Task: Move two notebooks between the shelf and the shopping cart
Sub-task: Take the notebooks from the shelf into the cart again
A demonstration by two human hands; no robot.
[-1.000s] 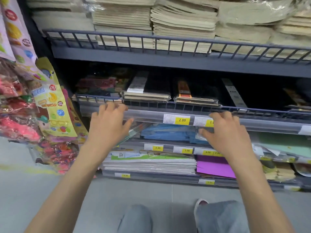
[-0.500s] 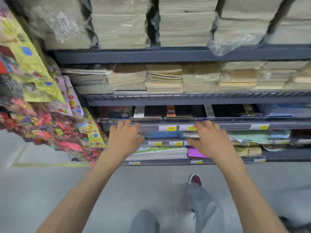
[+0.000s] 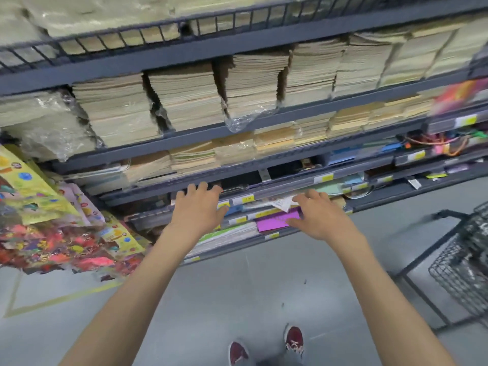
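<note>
Notebooks (image 3: 184, 101) lie stacked flat on the shelf (image 3: 184, 52), edges toward me; sticker packs (image 3: 52, 228) left, cart (image 3: 470, 262) right; my left hand (image 3: 196, 210) and right hand (image 3: 320, 217) hover spread, empty.

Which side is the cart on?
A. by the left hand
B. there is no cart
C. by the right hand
C: the black wire cart shows at the right edge of the picture, out past the right hand.
</note>
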